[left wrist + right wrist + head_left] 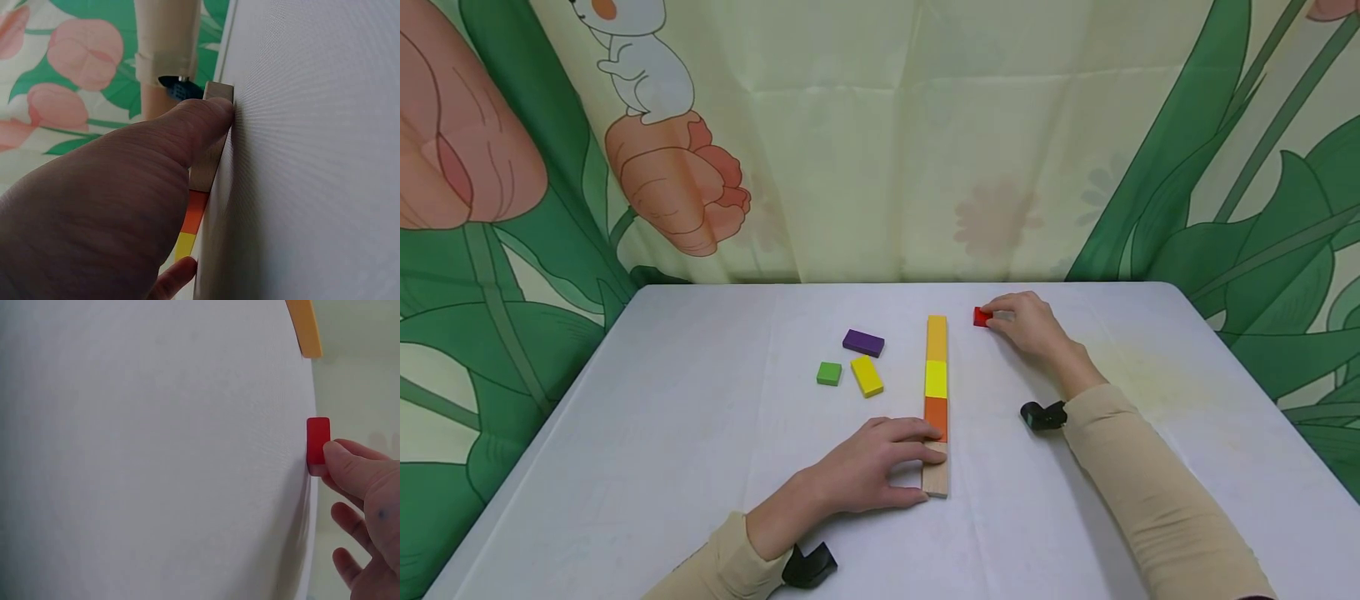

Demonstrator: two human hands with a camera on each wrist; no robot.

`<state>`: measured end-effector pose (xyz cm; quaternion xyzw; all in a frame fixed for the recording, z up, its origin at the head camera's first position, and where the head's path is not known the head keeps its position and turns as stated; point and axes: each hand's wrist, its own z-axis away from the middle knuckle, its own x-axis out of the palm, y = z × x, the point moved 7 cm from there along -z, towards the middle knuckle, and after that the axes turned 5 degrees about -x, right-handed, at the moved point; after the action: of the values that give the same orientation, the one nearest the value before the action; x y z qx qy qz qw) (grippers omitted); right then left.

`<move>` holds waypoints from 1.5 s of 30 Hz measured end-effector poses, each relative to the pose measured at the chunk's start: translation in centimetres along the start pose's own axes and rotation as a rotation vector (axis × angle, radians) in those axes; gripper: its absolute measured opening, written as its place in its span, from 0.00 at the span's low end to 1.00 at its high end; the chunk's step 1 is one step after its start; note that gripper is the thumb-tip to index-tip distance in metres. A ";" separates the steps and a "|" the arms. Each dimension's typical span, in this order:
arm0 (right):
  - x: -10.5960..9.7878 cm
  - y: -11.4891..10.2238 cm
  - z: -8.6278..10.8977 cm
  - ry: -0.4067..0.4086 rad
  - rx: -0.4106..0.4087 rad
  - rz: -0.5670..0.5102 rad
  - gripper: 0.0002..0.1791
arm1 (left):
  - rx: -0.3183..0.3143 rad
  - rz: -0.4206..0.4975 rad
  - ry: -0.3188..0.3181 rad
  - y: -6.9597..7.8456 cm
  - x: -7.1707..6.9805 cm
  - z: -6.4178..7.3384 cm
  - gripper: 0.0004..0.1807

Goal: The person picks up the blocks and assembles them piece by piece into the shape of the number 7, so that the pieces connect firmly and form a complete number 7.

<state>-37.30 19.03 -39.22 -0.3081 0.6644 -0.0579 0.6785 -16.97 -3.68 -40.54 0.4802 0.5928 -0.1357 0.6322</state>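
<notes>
In the head view my left hand (872,467) grips the plain wooden block (935,482) at the near end of a straight row. Its thumb lies against the block's left side, also seen in the left wrist view, and its fingers reach over the top. One finger also touches the orange block (936,412). Farther along the row lie a yellow block (936,379) and a light-orange block (937,336). Between thumb and fingers, my right hand (1028,323) pinches a small red block (318,440), to the right of the row's far end and apart from it.
Left of the row lie a purple block (863,342), a green block (829,373) and a loose yellow block (867,377). A white cloth covers the table (700,400). Behind its far edge hangs a printed curtain (865,167). Each wrist wears a black camera.
</notes>
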 end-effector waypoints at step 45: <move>1.2 -0.8 -2.0 0.016 0.044 -0.078 0.17 | -0.031 0.022 -0.030 -0.1 0.0 0.0 0.24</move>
<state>-38.76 17.12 -39.77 -0.3183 0.6559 -0.1013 0.6769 -17.05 -3.77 -40.61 0.4746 0.5799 -0.1269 0.6499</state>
